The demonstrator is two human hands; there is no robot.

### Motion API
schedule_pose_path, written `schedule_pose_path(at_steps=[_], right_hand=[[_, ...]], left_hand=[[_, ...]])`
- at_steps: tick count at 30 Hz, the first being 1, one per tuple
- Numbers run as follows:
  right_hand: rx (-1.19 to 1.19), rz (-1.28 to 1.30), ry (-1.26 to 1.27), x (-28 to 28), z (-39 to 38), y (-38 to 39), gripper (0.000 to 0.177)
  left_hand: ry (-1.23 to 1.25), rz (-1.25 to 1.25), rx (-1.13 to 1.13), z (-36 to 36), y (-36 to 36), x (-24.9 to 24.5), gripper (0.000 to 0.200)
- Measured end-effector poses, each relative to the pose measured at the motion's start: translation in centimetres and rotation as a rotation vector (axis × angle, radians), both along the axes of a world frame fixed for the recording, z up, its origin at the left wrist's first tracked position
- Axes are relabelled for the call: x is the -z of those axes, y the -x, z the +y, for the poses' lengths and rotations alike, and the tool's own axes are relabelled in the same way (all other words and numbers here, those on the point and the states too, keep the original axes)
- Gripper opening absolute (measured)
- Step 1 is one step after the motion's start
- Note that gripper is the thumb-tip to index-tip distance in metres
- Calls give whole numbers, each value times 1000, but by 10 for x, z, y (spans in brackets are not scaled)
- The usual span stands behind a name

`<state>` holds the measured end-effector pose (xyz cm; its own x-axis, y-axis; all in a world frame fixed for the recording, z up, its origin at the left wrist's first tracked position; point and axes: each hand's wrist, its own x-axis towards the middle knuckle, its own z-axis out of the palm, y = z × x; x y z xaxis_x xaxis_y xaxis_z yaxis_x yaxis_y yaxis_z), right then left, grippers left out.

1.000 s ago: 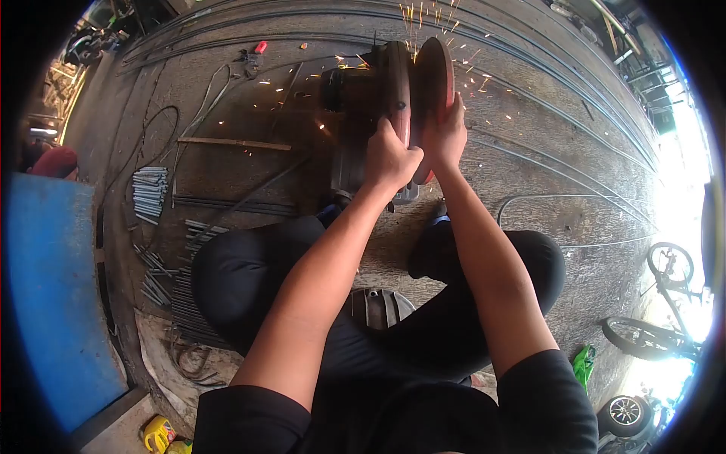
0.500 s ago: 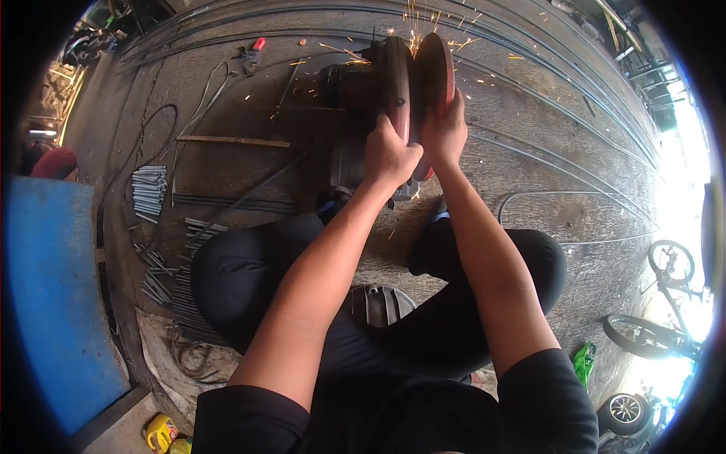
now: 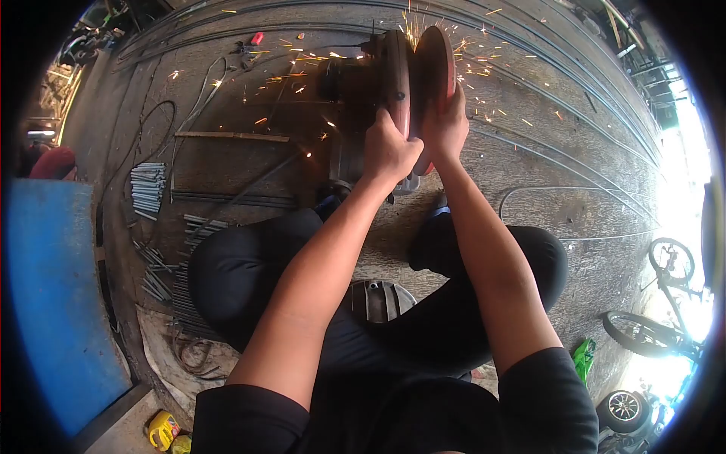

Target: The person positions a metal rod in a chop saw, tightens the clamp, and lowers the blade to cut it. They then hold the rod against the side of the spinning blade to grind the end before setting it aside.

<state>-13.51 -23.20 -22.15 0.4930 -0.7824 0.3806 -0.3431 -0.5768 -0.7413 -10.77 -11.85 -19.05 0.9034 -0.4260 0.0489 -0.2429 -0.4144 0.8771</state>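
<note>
My right hand (image 3: 448, 130) is closed on a large round disc (image 3: 434, 76) with a red edge, standing on its side. My left hand (image 3: 390, 147) is closed at the lower end of the guard (image 3: 395, 72), a dark curved cover with a reddish lower part. Its thumb points toward the disc, and the other fingers are partly hidden. Behind my left hand is the dark body of a power grinder (image 3: 346, 163). Sparks (image 3: 412, 34) fly from the narrow gap between guard and disc. What is touching inside that gap is hidden.
Long metal rods (image 3: 552, 64) cross the floor beyond the machine. Short cut rods (image 3: 148, 189) lie in piles at left, near a blue panel (image 3: 60, 287). A ribbed metal part (image 3: 378, 300) sits between my legs. A bicycle (image 3: 643, 333) stands at right.
Sparks spread wider to left and right than before. The disc sits slightly higher in view, and both hands keep their grip.
</note>
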Motion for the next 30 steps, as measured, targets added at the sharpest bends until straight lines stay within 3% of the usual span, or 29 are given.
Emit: schedule_pose_path(at_steps=[30], right_hand=[[-1, 36, 1, -6, 2, 1, 58]], left_hand=[[32, -9, -7, -2, -1, 3, 40]])
